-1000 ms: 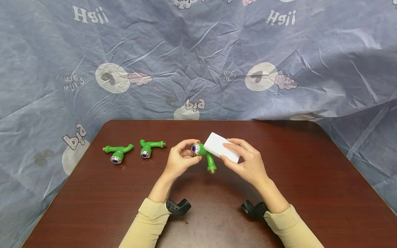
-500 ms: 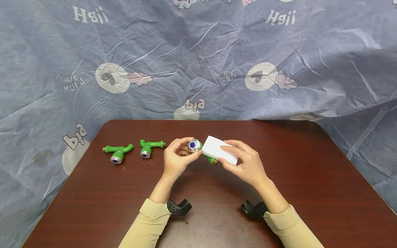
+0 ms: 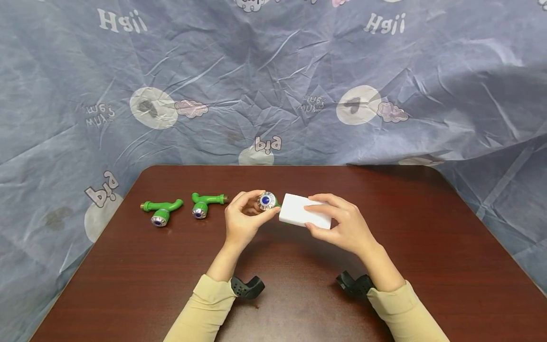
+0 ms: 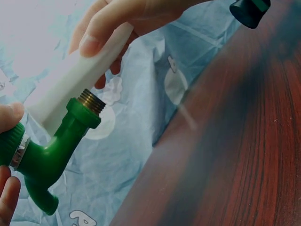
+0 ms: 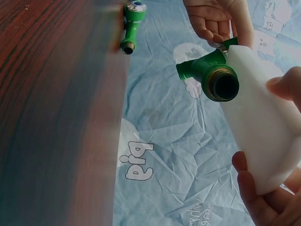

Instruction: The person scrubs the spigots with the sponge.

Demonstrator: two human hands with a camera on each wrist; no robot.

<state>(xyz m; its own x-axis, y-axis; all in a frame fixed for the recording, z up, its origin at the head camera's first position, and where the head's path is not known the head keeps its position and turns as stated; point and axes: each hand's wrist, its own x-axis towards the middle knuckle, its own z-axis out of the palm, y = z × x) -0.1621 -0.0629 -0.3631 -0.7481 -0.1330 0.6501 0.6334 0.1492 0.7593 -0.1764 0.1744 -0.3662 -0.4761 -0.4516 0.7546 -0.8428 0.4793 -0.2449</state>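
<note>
A: What is the left hand doing?

B: Its fingers are curled round a green plastic faucet, pinching it at the knob end, above the middle of the brown table. In the head view the faucet's chrome cap with a blue centre faces the camera.

A: And the right hand?

B: It grips a white sponge block, thumb on the near side, fingers over the top. The block's left end touches the faucet's green body.

A: Do the wrist views add anything?

B: Yes. From the left wrist, the faucet's brass threaded end lies against the white block, with a fingertip of the right hand on the block. From the right wrist, the open brass mouth points toward the camera, just beside the block.

A: Anything else on the table?

B: Two more green faucets lie well to the left: one nearer the hands, one farther out. They are apart from each other. A blue-grey printed cloth hangs behind the table.
</note>
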